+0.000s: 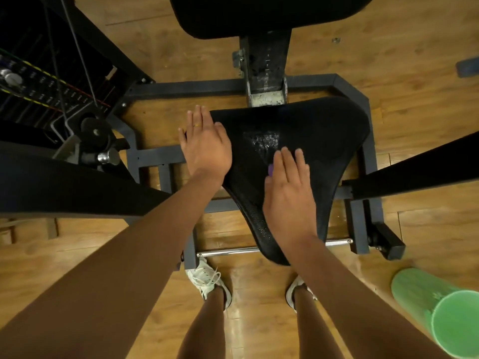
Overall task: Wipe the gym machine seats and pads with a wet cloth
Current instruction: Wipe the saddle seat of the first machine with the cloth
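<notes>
Head view, only one given.

The seat (324,136) is seen at ctr frame: black, roughly triangular, wide end toward the upper frame, narrow nose toward the lower ctr. Its long axis is thus laid approx top-to-bottom of the frame.

The left grip (204,149) is laid flat on the seat's upper-left edge, fingers straight, nothing held; it is judged to be steadying the seat only.

The right grip (287,193) is pressed flat on the seat's mid-lower part, fingers straight and pointing up-frame, not clenched. A purple sliver, taken to be the cloth (270,169), is seen at the thumb side; the rest is hidden under the palm, so its size and fold cannot be told.

A wet sheen (261,139) is seen just above the right fingertips, toward the wide end. No such sheen is seen on the seat's upper-right part, well apart from either grip but nearer the right one.

Judgement: the next stroke is best made by the right grip, cloth pushed up-frame along the long axis, then swept right. The back pad (272,16), at the top of the frame, shows no sheen and is reckoned a later step.

A green roller (435,307) is seen lower right on the floor.
</notes>
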{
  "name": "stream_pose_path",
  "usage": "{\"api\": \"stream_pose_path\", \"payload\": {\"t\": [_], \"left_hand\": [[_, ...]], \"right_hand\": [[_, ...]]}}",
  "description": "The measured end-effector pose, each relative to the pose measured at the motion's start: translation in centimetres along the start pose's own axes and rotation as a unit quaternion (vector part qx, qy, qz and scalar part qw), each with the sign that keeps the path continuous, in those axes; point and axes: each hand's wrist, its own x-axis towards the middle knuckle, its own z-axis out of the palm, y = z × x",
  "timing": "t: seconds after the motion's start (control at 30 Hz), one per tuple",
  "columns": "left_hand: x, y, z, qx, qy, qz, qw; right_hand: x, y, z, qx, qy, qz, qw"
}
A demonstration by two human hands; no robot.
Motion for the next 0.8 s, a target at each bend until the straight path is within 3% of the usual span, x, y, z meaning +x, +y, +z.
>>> {"api": "stream_pose_path", "payload": {"t": [0.13, 0.27, 0.47, 0.63, 0.8], "left_hand": [[-0.4, 0.3, 0.6, 0.000, 0.015, 0.001, 1.000], [0.0, 0.1, 0.6, -0.005, 0.026, -0.002, 1.000], [-0.3, -0.4, 0.7, 0.004, 0.025, 0.005, 1.000], [-0.4, 0.3, 0.9, 0.002, 0.031, -0.001, 1.000], [-0.1, 0.1, 0.7, 0.006, 0.034, -0.001, 0.999]], "right_hand": [[9.2, 2.0, -0.7, -0.002, 0.013, 0.020, 1.000], [15.6, 2.9, -1.7, -0.021, -0.030, -0.019, 0.999], [6.6, 3.1, -1.2, 0.038, -0.007, -0.051, 0.998], [-2.7, 2.8, -1.8, 0.038, -0.053, -0.090, 0.994], [2.6, 4.8, -2.6, 0.017, -0.047, -0.128, 0.991]]}}
